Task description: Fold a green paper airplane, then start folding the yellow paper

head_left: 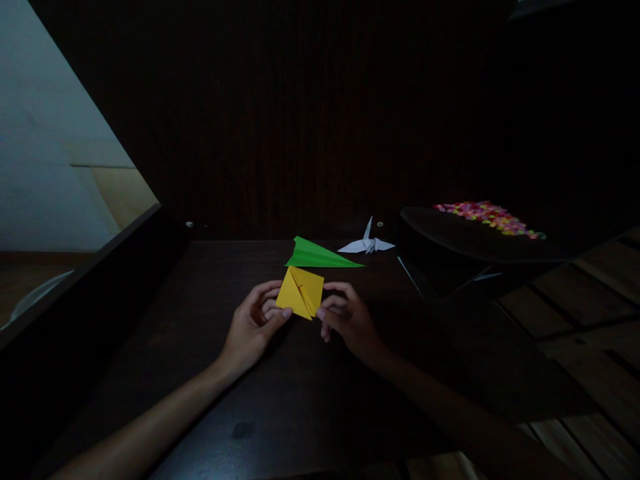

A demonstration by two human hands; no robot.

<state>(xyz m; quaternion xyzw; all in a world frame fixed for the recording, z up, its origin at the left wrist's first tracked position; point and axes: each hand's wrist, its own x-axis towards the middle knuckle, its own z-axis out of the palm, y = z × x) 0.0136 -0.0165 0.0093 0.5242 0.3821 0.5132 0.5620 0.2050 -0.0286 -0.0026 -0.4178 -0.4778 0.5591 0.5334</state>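
On the dark wooden tabletop [210, 373], a folded yellow paper square [301, 292] with a central crease is pinched by left hand [253, 328] and right hand [349, 319] fingers. At 12 o'clock lies a green paper plane [320, 255], at 1 o'clock a white paper crane [367, 244]. No writing shows.

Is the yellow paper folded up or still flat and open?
Folded. The yellow paper shows flaps meeting along creases, and the left hand and right hand pinch its edges above the dark table.
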